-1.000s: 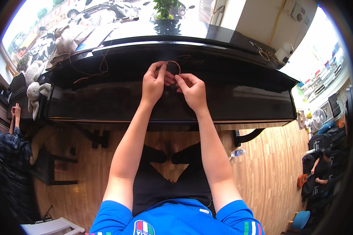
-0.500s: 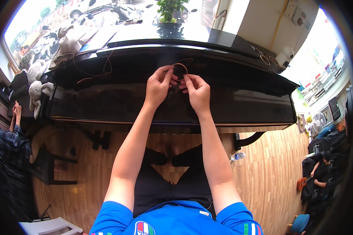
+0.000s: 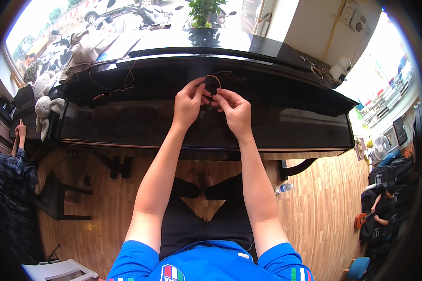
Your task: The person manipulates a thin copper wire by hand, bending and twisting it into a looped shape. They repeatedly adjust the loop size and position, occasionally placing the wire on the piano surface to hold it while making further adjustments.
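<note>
One long, glossy black piano (image 3: 206, 124), its lid down, stretches across the middle of the frame. Two bare arms rise from blue sleeves at the lower edge, elbows slightly bent outward, and draw together toward the upper centre, so that the left forearm (image 3: 154, 173) slants up to the right and the right forearm (image 3: 258, 173) up to the left. At their ends the left hand (image 3: 187, 107) and right hand (image 3: 237, 112) are raised in front of the piano, close beside each other, wrists nearly straight and backs turned to the camera. On each, thumb and index finger are pinched together with no visible gap; the other fingers curl loosely beneath, partly hidden.

At top centre a leafy green plant (image 3: 201, 13) stands on the piano's top; I cannot make out a pot at its base. Right of centre on the wooden floor (image 3: 314, 206), near the piano's curved leg (image 3: 299, 167), lies a clear bottle (image 3: 284, 188) with a blue label; how much it contains is too small to tell.

Slimmest is the copper-coloured cord (image 3: 217, 78), upper centre: it arches in a small loop from the left fingertips over to the right ones, held by both, against the dark front panel.
</note>
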Demonstrator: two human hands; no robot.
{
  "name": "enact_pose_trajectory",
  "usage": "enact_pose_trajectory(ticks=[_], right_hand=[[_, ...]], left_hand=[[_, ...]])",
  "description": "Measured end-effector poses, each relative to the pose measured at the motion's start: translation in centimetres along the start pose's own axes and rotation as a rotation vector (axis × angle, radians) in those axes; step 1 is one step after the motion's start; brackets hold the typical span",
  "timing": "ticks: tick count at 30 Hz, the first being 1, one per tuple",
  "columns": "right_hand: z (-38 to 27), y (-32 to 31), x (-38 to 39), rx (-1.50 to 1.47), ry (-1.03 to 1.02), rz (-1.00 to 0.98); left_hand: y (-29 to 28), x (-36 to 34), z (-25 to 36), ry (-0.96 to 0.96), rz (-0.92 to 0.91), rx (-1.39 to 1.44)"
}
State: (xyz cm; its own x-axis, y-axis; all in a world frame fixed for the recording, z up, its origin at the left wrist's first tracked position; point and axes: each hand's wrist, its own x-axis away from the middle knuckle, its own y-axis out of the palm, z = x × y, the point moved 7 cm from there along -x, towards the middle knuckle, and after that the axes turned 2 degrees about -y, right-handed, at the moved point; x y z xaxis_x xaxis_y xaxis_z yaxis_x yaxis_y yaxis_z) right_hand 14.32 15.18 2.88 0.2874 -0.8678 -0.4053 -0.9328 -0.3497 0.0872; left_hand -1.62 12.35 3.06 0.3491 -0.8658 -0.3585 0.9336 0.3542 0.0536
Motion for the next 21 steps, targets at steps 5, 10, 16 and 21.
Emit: enact_pose_trajectory(ticks=[5,10,16,21], right_hand=[[0.08,-0.08,-0.03,-0.005,0.003,-0.002],[-0.12,-0.05,0.03,-0.011,-0.008,0.007],[-0.16,-0.08,-0.01,-0.008,-0.004,0.01],[-0.15,-0.18,0.01,-0.009,-0.012,0.02]], left_hand=[[0.09,-0.01,-0.02,0.004,-0.007,0.016],[0.07,-0.04,-0.03,0.007,0.0,0.011],[0.05,-0.13,-0.24,0.009,-0.008,0.02],[0.11,-0.1,-0.3,0.011,-0.019,0.007]])
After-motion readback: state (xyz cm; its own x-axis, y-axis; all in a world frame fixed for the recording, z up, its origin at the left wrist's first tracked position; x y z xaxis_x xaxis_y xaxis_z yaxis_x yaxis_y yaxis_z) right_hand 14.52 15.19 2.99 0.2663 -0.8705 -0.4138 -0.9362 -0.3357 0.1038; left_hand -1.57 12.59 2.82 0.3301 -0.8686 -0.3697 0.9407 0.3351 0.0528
